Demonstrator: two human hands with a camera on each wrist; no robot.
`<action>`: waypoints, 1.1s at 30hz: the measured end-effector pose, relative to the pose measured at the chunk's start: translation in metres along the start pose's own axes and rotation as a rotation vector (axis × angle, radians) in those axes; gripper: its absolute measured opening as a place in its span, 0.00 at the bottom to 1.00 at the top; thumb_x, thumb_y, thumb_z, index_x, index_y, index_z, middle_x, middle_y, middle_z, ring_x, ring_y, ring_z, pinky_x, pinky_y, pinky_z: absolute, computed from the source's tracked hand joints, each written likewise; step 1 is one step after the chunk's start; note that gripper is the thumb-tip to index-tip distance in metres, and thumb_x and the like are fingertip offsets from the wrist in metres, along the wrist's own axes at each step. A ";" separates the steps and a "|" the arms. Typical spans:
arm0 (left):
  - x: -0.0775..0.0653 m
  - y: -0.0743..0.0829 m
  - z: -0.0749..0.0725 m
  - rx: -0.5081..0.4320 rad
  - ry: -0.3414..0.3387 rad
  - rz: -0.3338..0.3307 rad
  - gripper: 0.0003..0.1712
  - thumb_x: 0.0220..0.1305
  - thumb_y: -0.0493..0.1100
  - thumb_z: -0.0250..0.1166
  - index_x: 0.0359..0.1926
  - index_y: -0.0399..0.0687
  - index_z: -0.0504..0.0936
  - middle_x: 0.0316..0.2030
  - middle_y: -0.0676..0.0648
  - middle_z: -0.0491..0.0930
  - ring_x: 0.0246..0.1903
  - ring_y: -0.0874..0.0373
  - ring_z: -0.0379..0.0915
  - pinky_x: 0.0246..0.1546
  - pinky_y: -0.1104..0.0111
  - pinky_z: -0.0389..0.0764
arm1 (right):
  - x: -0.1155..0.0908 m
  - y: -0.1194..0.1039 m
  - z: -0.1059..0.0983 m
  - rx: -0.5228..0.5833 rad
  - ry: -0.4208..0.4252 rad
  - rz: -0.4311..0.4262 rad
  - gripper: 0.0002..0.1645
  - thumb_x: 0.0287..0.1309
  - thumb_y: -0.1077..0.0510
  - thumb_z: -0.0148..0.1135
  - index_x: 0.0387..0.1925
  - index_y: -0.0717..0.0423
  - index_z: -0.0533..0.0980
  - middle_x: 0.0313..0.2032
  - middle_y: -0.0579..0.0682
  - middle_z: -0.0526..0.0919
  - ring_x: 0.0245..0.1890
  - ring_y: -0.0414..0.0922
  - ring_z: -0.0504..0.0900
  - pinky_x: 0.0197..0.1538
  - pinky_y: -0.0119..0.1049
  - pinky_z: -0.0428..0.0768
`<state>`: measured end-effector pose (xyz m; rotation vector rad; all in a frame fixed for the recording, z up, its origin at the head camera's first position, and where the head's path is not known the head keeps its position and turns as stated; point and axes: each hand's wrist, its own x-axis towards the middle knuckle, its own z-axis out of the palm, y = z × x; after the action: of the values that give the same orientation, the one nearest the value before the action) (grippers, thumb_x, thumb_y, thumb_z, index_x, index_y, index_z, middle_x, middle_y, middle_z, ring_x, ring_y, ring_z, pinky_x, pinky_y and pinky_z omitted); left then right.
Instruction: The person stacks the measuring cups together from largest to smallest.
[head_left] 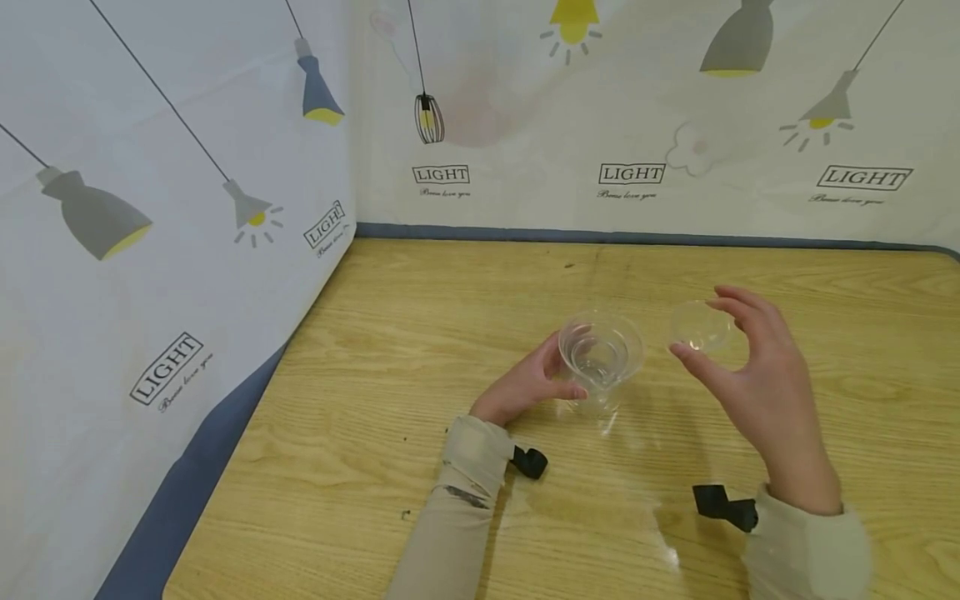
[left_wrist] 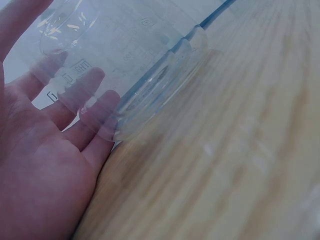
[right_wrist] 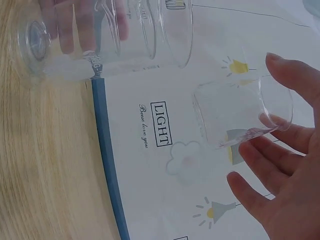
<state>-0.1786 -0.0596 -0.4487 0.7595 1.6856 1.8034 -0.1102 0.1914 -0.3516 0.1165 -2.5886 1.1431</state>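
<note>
My left hand (head_left: pixel 525 382) holds a large clear plastic cup (head_left: pixel 639 354) upright on the table, thumb on its near side and the other fingers round its far side. Inside the big cup, more round clear rims (right_wrist: pixel 146 30) show, like smaller cups nested in it. Through the wall in the left wrist view, the fingers (left_wrist: pixel 95 80) appear near the base. To the right, my right hand (head_left: pixel 780 392) pinches a small clear cup (head_left: pixel 697 329) between thumb and fingers. That small cup (right_wrist: pixel 225 115) is raised above the table, apart from the big one.
The wooden table (head_left: pixel 360 350) meets a white fabric wall (head_left: pixel 517 167) printed with lamps at the back, with another such wall (head_left: pixel 187 300) at the left. Black straps (head_left: pixel 531 462) hang at both wrists.
</note>
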 end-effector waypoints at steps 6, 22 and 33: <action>0.001 0.000 0.000 0.001 -0.001 0.006 0.49 0.53 0.34 0.64 0.68 0.62 0.47 0.65 0.57 0.52 0.65 0.54 0.46 0.59 0.67 0.55 | -0.001 -0.003 -0.001 -0.008 0.017 -0.009 0.36 0.46 0.47 0.66 0.55 0.58 0.67 0.62 0.43 0.60 0.55 0.56 0.65 0.49 0.57 0.63; 0.001 0.001 0.001 0.019 0.011 0.004 0.49 0.52 0.35 0.65 0.68 0.62 0.47 0.65 0.56 0.52 0.65 0.58 0.45 0.60 0.68 0.53 | -0.001 -0.008 0.004 0.023 0.016 -0.055 0.35 0.44 0.49 0.68 0.54 0.58 0.69 0.61 0.42 0.61 0.62 0.46 0.57 0.55 0.57 0.59; 0.000 0.002 0.000 0.032 0.009 -0.004 0.47 0.53 0.36 0.65 0.66 0.70 0.49 0.67 0.53 0.49 0.65 0.57 0.45 0.60 0.66 0.53 | -0.001 -0.013 0.018 0.070 0.025 -0.130 0.34 0.42 0.51 0.70 0.52 0.57 0.70 0.60 0.42 0.63 0.61 0.45 0.59 0.57 0.53 0.60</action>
<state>-0.1786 -0.0599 -0.4467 0.7622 1.7238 1.7833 -0.1112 0.1691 -0.3544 0.2803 -2.4798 1.1806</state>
